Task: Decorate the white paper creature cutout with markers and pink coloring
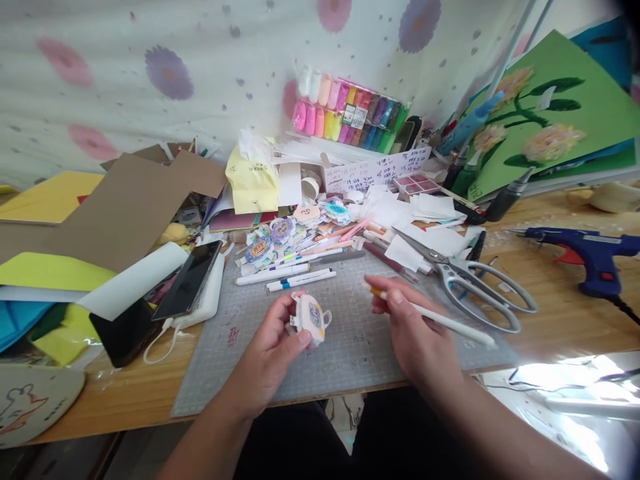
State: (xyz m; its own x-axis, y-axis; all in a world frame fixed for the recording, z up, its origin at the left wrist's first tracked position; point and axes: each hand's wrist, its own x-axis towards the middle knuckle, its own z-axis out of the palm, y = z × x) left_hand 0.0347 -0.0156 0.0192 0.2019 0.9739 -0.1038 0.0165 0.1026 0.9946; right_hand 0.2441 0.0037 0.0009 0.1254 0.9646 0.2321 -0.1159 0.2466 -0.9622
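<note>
Grey cutting mat (347, 333) beneath small white piece (308, 321), print (315, 313) illegible

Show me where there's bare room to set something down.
Bare patches: the cutting mat between the left hand and right hand; the mat between the left hand and plugged-in white block; the wooden table between the scissors and glue gun. Crowded: behind the white markers, with pens and paper scraps.

A blue glue gun (595, 248) lies on the wooden table (560, 317), to the right of big scissors (447, 267). A dark phone (187, 280) rests on a white block (213, 293). A pack of bright colors (350, 113) sits by the flowery cloth (110, 83). A green picture (600, 93) has puffy flowers (555, 143).
</note>
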